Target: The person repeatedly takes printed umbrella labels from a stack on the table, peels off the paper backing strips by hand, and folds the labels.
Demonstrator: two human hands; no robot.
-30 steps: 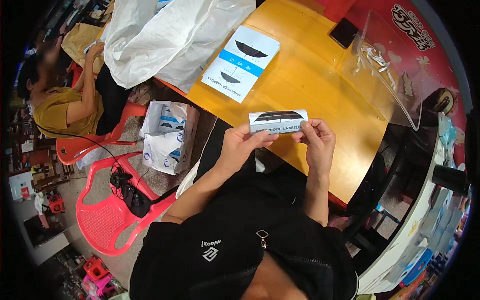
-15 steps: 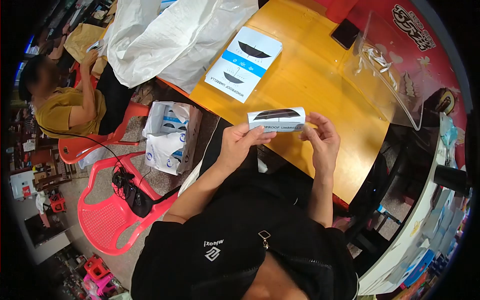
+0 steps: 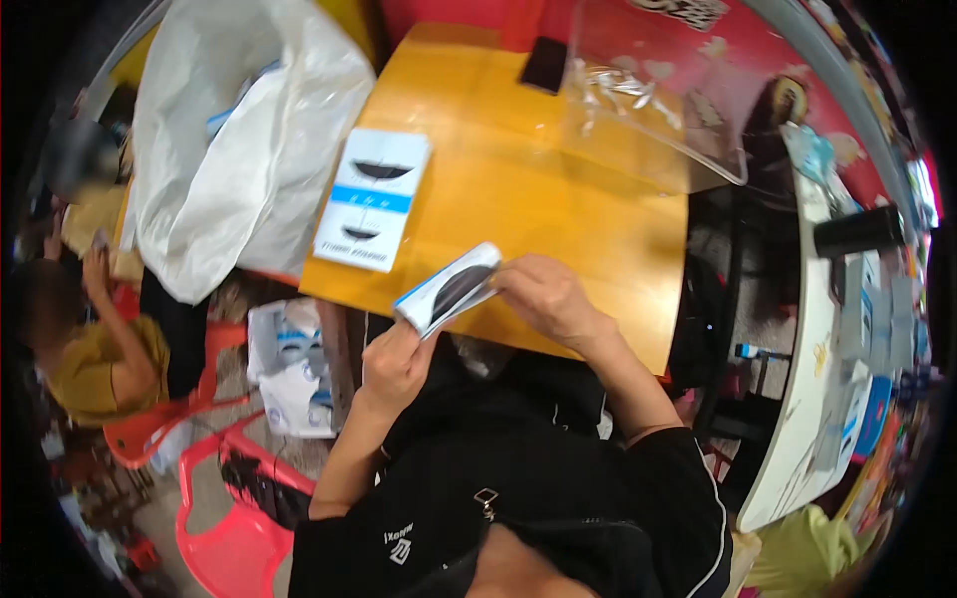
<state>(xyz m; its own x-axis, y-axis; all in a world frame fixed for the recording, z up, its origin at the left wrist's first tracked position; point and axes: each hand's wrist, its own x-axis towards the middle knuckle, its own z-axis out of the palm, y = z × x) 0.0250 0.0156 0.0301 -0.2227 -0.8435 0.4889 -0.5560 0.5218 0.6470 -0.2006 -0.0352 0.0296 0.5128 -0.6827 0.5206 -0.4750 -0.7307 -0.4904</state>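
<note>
A printed umbrella packaging sheet (image 3: 449, 287), white with a blue edge and a black umbrella picture, is bent over on itself above the table's near edge. My left hand (image 3: 396, 361) is closed on its lower left end. At its right end, the fingers of my right hand (image 3: 546, 299) pinch the edge. Beyond them on the yellow table (image 3: 538, 189) lies a neat stack of flat umbrella-printed sheets (image 3: 371, 199), with a blue band across the top one.
A large white sack (image 3: 239, 149) stands left of the stack. A black phone (image 3: 544, 66) and a clear plastic bin (image 3: 688, 149) holding clear wrappers are at the back. Left below are an open carton (image 3: 294, 369) and a red chair (image 3: 239, 543). A seated person (image 3: 110, 369) is beyond.
The sheet has gone from a level roll to a tilted, folded shape with its right end raised. My right hand has turned over onto its edge. The view has shifted.
</note>
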